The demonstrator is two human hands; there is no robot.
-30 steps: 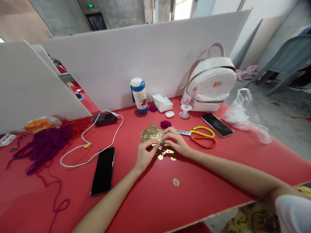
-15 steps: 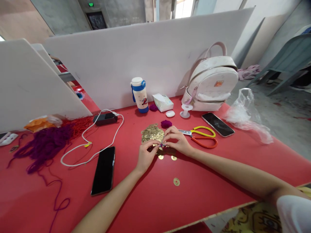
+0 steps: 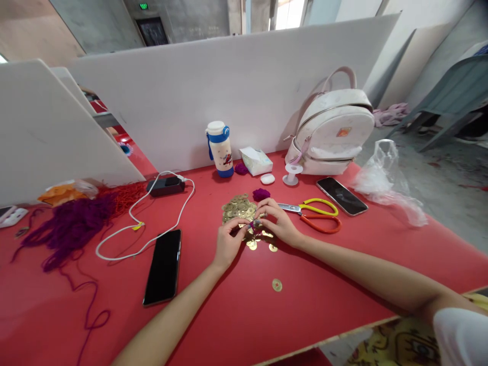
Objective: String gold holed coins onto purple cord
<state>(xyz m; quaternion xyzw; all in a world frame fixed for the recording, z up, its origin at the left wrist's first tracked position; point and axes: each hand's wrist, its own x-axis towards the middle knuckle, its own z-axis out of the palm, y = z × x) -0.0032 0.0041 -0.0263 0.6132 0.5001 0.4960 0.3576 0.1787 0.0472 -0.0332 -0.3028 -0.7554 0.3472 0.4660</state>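
My left hand [image 3: 227, 243] and my right hand [image 3: 277, 220] meet fingertip to fingertip over the red table [image 3: 236, 315]. Both are closed in a pinch on a small piece made of purple thread and brass coins [image 3: 254, 225]. Just behind the fingers lies a heap of brass coins [image 3: 237, 208]. A few loose coins lie under my hands, and one single coin [image 3: 276, 285] lies nearer to me. A small purple yarn ball [image 3: 261, 194] sits behind my right hand.
Yellow and orange scissors [image 3: 318, 215] lie right of my hands, with a phone [image 3: 341, 195] beyond. Another phone [image 3: 163, 267] and a white cable [image 3: 152, 223] lie left. Purple yarn [image 3: 72, 223], a bottle [image 3: 220, 148], tissues [image 3: 255, 160], a spool [image 3: 292, 174], a backpack [image 3: 333, 134] and a plastic bag [image 3: 385, 183] ring the table.
My fingers have shifted slightly on the threaded coins, and the piece sits a little lower toward the table. Everything else stays where it was.
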